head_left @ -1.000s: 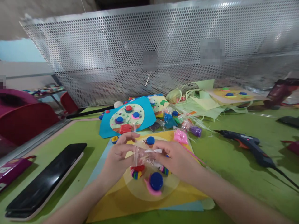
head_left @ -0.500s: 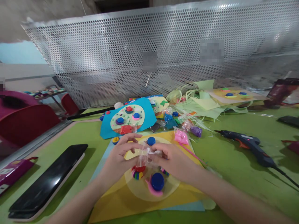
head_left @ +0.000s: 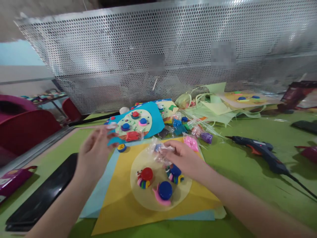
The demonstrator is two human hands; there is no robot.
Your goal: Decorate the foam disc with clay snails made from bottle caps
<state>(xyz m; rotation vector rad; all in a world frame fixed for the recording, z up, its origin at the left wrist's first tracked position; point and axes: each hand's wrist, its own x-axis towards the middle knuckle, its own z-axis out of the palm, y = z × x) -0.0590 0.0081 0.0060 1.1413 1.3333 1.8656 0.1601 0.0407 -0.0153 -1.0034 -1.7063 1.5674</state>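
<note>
My right hand [head_left: 182, 157] pinches a crumpled clear plastic bag [head_left: 158, 153] above the pale round centre of a yellow sheet [head_left: 119, 205]. My left hand [head_left: 95, 150], blurred by motion, is raised left of the sheet, with a small white lump [head_left: 112, 125], apparently modelling clay, at its fingertips. Below the hands on the sheet sit a snail with a blue cap [head_left: 165, 190] and pink clay body, a red-capped figure [head_left: 147, 174] with striped clay, and a blue-capped one [head_left: 175, 171] partly under my right hand. A blue cap with yellow filling [head_left: 121, 147] lies at the upper left corner.
A black phone [head_left: 44, 195] lies at left, a glue gun [head_left: 260, 152] at right. Behind are a blue decorated card [head_left: 156, 119], packets of coloured clay including pink [head_left: 191, 143] and purple [head_left: 206, 137], and green paper strips [head_left: 215, 109]. A perforated metal panel [head_left: 119, 59] stands behind.
My left hand has pulled away from the bag, moving left and up with a white lump at its fingertips. The right hand keeps the bag, and the capped figures are now more exposed.
</note>
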